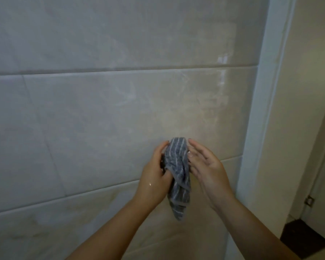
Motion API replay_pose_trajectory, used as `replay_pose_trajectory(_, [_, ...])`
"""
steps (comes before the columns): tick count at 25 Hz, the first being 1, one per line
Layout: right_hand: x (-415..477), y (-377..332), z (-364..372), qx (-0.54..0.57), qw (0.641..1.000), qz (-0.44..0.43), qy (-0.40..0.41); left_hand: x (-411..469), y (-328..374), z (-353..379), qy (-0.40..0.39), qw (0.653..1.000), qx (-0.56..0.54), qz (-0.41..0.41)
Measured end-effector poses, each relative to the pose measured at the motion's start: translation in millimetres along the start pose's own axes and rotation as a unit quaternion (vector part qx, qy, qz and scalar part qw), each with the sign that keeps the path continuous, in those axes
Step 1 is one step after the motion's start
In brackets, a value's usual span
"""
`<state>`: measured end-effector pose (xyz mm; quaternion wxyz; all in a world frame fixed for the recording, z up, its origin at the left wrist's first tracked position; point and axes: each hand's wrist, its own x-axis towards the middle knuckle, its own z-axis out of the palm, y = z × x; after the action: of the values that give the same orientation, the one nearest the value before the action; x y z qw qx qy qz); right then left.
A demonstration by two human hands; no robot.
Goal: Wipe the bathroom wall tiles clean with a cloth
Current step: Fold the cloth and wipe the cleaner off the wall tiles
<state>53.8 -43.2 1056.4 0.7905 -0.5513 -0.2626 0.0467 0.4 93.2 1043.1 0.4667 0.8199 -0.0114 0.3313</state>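
The cloth (178,177) is hanging with its long axis upright, tail pointing down. The left hand (154,175) is clamping its grip on it and hiding one edge. The right hand (206,166) is touching it with the grip apart, fingers straight.

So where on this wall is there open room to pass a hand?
The tiles left of the left hand and everything above the striped cloth are bare. It gets tight on the right: the right hand sits close to the white door frame, leaving only a narrow strip of tile.
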Motion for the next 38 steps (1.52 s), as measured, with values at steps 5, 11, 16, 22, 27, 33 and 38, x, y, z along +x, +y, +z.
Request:
replay_pose_trajectory(5, [-33,20,29,-0.193,0.969,0.051,-0.143,-10,12,-49,0.035,0.994,-0.017,-0.098])
replay_pose_trajectory(11, [-39,8,55,-0.152,0.984,0.089,-0.033,-24,10,-99,-0.057,0.960,-0.065,-0.265])
replay_pose_trajectory(16, [-33,-15,72,-0.199,0.961,0.187,-0.046,-35,4,-116,-0.086,0.870,-0.224,-0.431])
replay_pose_trajectory(22, [-47,-1,86,-0.096,0.955,0.245,-0.136,-41,-2,-126,-0.042,0.760,-0.463,-0.454])
replay_pose_trajectory(27, [-37,5,105,-0.171,0.978,0.117,-0.010,-52,3,-124,-0.116,0.764,-0.456,-0.440])
replay_pose_trajectory(33, [-20,-26,107,-0.293,0.955,0.045,0.022,-54,20,-138,0.059,0.974,-0.147,-0.159])
replay_pose_trajectory(38, [-21,-36,112,0.021,0.964,0.237,-0.118,-54,18,-125,-0.064,0.994,0.064,-0.062])
